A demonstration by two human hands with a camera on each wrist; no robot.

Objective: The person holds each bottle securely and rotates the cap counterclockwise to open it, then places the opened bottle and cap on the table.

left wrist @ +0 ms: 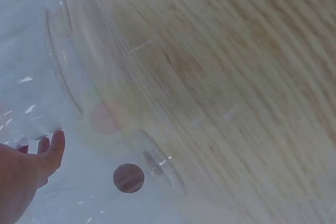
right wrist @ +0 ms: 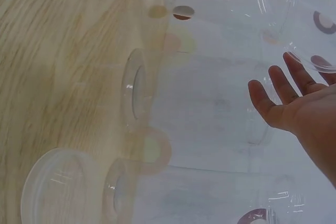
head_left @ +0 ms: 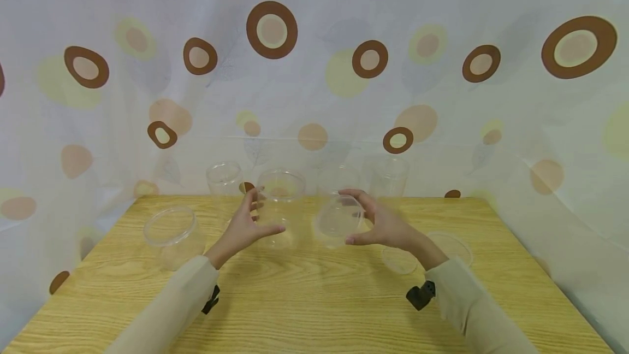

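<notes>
My left hand (head_left: pixel 243 229) grips a clear round jar (head_left: pixel 281 209) from its left side, thumb in front and fingers behind. In the right wrist view, those fingertips show through the clear wall. Just right of the jar, my right hand (head_left: pixel 388 227) holds a clear, shallow round lid (head_left: pixel 338 218) between thumb and fingers. The lid is tilted, with its face toward the head camera and a gap between it and the jar. In the right wrist view, the lid's edge (right wrist: pixel 315 66) lies against the fingertips.
Several other clear jars stand around: one at the left front (head_left: pixel 172 239), one at the back left (head_left: pixel 225 176), others behind and right, including a tall jar (head_left: pixel 390 176). Two clear lids, one small (head_left: pixel 399 261) and one larger (head_left: pixel 459 247), lie by the right forearm. A patterned sheet (head_left: pixel 314 97) hangs behind the wooden table (head_left: pixel 304 310).
</notes>
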